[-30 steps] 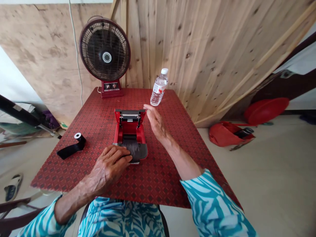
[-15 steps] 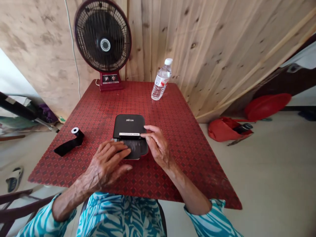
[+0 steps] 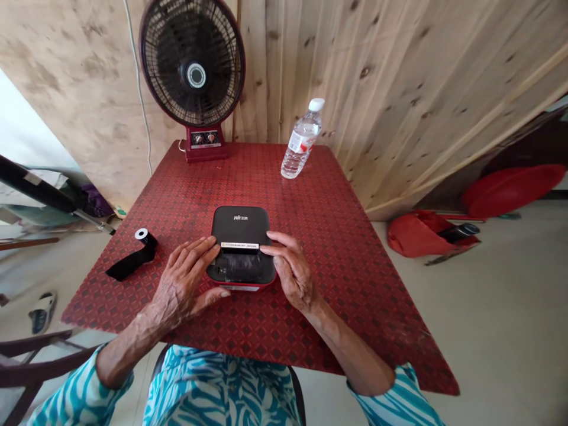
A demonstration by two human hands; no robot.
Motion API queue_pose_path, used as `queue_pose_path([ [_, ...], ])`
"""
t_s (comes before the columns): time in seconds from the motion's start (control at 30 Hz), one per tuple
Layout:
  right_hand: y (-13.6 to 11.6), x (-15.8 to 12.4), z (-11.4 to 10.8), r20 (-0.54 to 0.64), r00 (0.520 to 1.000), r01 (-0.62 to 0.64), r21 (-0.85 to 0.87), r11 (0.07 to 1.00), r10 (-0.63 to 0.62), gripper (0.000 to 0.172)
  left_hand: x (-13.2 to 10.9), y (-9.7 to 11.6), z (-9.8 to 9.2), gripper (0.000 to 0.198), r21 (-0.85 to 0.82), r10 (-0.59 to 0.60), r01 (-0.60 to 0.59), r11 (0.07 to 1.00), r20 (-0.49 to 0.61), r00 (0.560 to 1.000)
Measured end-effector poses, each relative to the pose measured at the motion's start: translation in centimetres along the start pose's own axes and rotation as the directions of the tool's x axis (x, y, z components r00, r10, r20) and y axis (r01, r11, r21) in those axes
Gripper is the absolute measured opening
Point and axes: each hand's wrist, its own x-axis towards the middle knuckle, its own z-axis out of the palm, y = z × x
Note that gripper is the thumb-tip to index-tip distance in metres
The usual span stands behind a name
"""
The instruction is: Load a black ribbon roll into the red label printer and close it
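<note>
A small black label printer (image 3: 242,226) with a red base lies on the red patterned table (image 3: 337,284). A white strip with print (image 3: 240,245) crosses its middle, and a dark glossy window (image 3: 242,266) shows below that. Along the printer's left edge lies my left hand (image 3: 184,275), fingers stretched out, thumb apart near the front corner. My right hand (image 3: 290,269) touches the right edge with its fingertips, fingers spread and slightly bent. Neither hand is wrapped round the printer. To the left sits a partly unrolled black roll (image 3: 144,245) with a white core.
A dark red fan (image 3: 195,77) stands at the table's back left. A clear water bottle (image 3: 302,145) with a white cap is at the back right. Beyond the table's right side, an orange-red bag (image 3: 410,234) rests on the floor. A wooden wall backs the table.
My left hand has drawn back leftward from the window to the printer's left edge, so the window shows more fully. My right hand stays at the right edge. The view has shifted slightly.
</note>
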Motion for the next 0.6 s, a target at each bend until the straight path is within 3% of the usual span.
queue_pose_path([
  [0.1, 0.6, 0.2, 0.2, -0.047, 0.998, -0.044, 0.080, 0.996, 0.048, 0.035, -0.2, -0.1, -0.2, 0.047, -0.294, -0.198, 0.190, 0.937, 0.005, 0.980],
  [0.2, 2.1, 0.0, 1.0, -0.215, 0.956, -0.159, 0.197, 0.967, 0.201, 0.036, 0.1, -0.4, 0.0, 0.044, -0.582, -0.499, 0.419, 0.697, 0.026, 0.866],
  [0.27, 3.5, -0.5, 1.6, -0.265, 0.916, -0.241, 0.235, 0.942, 0.301, 0.036, 0.7, -1.0, 0.5, 0.049, -0.698, -0.590, 0.472, 0.539, 0.088, 0.803],
  [0.4, 5.2, -1.2, 2.3, -0.193, 0.905, -0.332, 0.235, 0.914, 0.378, 0.037, 1.9, -1.9, 1.3, 0.056, -0.796, -0.577, 0.488, 0.358, 0.222, 0.786],
  [0.6, 4.2, -1.0, 1.9, -0.112, 0.923, -0.338, 0.219, 0.915, 0.368, 0.034, 2.7, -1.7, 1.4, 0.064, -0.840, -0.527, 0.499, 0.213, 0.331, 0.783],
])
